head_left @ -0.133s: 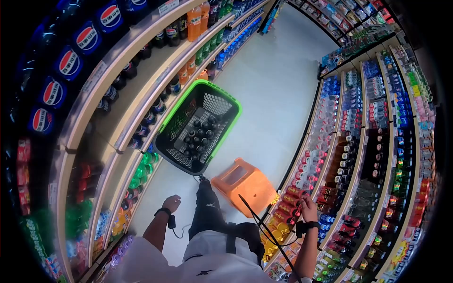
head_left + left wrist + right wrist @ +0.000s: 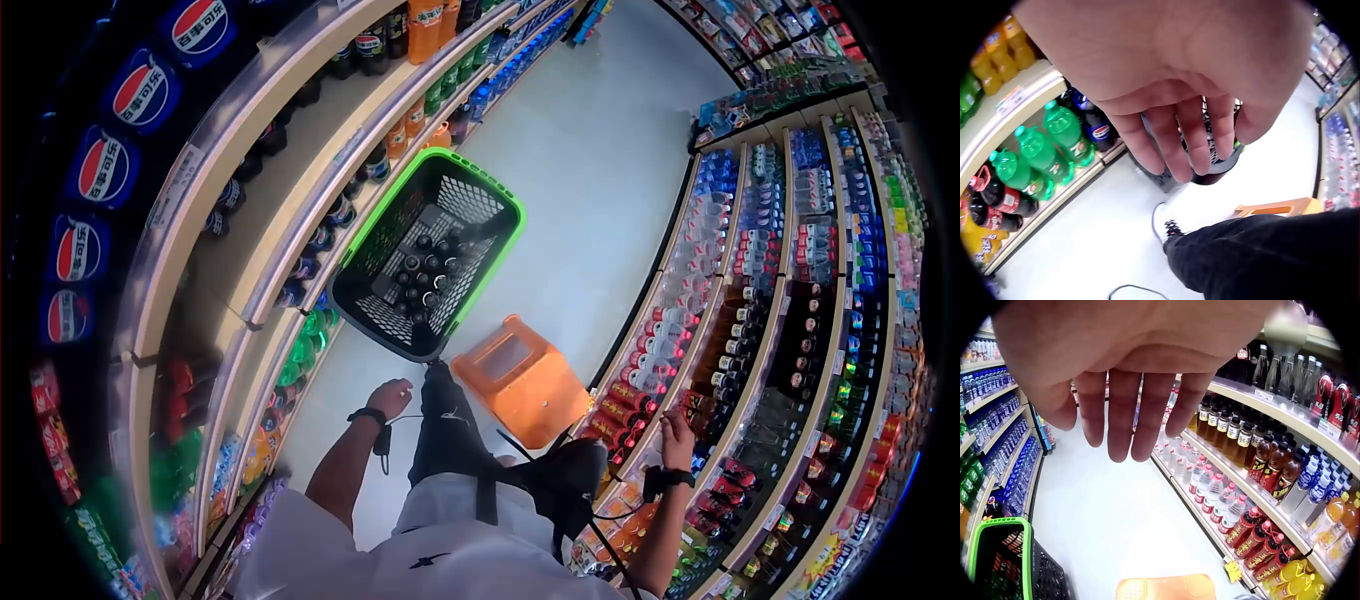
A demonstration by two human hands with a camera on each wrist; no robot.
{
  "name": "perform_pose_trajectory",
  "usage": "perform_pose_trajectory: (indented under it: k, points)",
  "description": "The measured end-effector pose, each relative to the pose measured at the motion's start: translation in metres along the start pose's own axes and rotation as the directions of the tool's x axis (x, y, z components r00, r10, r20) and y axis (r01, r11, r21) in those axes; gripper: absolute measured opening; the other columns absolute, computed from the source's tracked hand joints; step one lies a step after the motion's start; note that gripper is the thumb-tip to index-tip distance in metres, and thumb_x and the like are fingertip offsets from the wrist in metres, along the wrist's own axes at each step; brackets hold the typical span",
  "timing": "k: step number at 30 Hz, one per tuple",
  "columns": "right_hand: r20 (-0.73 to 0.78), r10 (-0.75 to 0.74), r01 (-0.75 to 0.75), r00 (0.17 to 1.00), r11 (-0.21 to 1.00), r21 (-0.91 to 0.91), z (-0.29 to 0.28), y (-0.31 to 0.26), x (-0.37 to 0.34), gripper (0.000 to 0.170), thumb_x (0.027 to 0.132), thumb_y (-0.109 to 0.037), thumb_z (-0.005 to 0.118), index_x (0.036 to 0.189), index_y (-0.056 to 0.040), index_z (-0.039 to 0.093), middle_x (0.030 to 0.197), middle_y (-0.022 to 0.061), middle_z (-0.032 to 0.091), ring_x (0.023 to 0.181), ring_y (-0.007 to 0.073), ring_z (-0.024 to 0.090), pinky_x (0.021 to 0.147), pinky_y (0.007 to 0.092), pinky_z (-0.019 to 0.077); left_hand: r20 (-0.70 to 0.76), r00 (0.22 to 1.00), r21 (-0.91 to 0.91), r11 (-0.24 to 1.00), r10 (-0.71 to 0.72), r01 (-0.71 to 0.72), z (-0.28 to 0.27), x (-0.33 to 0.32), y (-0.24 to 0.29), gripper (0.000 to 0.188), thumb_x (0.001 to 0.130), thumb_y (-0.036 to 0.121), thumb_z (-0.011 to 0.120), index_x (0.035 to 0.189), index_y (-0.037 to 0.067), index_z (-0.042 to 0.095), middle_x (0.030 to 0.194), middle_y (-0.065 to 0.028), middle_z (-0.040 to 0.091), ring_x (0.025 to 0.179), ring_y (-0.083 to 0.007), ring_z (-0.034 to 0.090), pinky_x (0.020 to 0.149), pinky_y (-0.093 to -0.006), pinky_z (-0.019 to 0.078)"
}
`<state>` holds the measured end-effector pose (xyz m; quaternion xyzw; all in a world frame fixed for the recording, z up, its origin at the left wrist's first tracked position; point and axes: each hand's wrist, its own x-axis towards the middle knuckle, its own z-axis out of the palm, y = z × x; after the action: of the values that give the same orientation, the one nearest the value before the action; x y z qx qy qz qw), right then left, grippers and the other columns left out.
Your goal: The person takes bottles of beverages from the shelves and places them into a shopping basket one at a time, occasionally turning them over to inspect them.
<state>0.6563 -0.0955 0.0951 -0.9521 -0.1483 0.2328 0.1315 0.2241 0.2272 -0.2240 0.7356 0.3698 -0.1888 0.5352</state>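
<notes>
My left hand (image 2: pixel 392 397) hangs loosely beside my leg, just short of a dark basket (image 2: pixel 385 338) with a green rim. In the left wrist view the fingers of this hand (image 2: pixel 1172 69) are relaxed and hold nothing, overlapping the basket. Several dark-capped bottles (image 2: pixel 428 272) stand inside the basket on the floor. Over on the right, my right hand (image 2: pixel 678 440) is empty near the drink shelf. Its fingers (image 2: pixel 1119 425) extend loosely over the aisle in the right wrist view. An orange step stool (image 2: pixel 550 400) stands between my legs and the right shelf.
Shelves of drinks line both sides of the aisle. The left shelf (image 2: pixel 285 235) holds green 7-Up bottles (image 2: pixel 1038 150) low down; red-labelled bottles (image 2: pixel 1260 544) stand low on the right. Pale floor (image 2: pixel 590 190) runs ahead past the basket. Thin cables (image 2: pixel 610 550) trail near my right arm.
Both hands have shifted slightly to the right in the head view, the left also a little forward. My right leg has come forward beside the stool, and the view has turned slightly.
</notes>
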Motion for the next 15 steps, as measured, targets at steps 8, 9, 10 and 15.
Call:
perform_pose_trajectory:
  k: [8, 9, 10, 15]
  points:
    - [-0.116, 0.022, -0.022, 0.993, 1.0, -0.001, 0.006, -0.02, 0.116, 0.021, 0.093, -0.013, 0.055, 0.104, 0.0007, 0.066, 0.089, 0.0137, 0.069, 0.084, 0.0208, 0.066, 0.079, 0.0334, 0.0509, -0.044, 0.994, 0.02, 0.995, -0.097, 0.098, -0.078, 0.109, 0.001, 0.028, 0.089, 0.023, 0.059, 0.113, 0.01, 0.065, 0.115, -0.0136, 0.065, 0.107, -0.0322, 0.062, 0.094, -0.0425, 0.0493]
    - [-0.124, -0.036, 0.031, 0.992, 0.999, -0.042, 0.01, -0.029, 0.128, 0.021, 0.093, -0.013, 0.055, 0.104, 0.0005, 0.066, 0.089, 0.013, 0.069, 0.083, 0.0203, 0.066, 0.078, 0.0334, 0.0511, -0.064, 0.988, 0.031, 0.99, -0.139, 0.141, -0.078, 0.113, -0.003, 0.029, 0.088, 0.023, 0.06, 0.114, 0.01, 0.065, 0.115, -0.014, 0.065, 0.107, -0.032, 0.062, 0.095, -0.0423, 0.0492]
    - [-0.072, -0.067, 0.075, 0.995, 0.99, 0.12, 0.024, -0.001, 0.159, 0.022, 0.093, -0.014, 0.055, 0.105, 0.0007, 0.066, 0.088, 0.0122, 0.07, 0.083, 0.0195, 0.067, 0.078, 0.0332, 0.0515, -0.067, 0.983, 0.021, 0.985, -0.169, 0.171, -0.077, 0.118, -0.008, 0.029, 0.088, 0.023, 0.06, 0.113, 0.011, 0.065, 0.114, -0.0138, 0.065, 0.109, -0.032, 0.061, 0.095, -0.043, 0.0493]
    - [0.207, -0.377, 0.416, 0.903, 0.888, -0.197, 0.075, -0.134, 0.288, 0.021, 0.092, -0.016, 0.059, 0.104, -0.0013, 0.066, 0.089, 0.0168, 0.07, 0.084, 0.0271, 0.068, 0.079, 0.0347, 0.0521, -0.278, 0.934, 0.02, 0.97, -0.226, 0.241, -0.063, 0.13, -0.021, 0.037, 0.086, 0.025, 0.063, 0.121, 0.016, 0.062, 0.125, -0.0117, 0.06, 0.114, -0.0334, 0.058, 0.098, -0.0433, 0.0494]
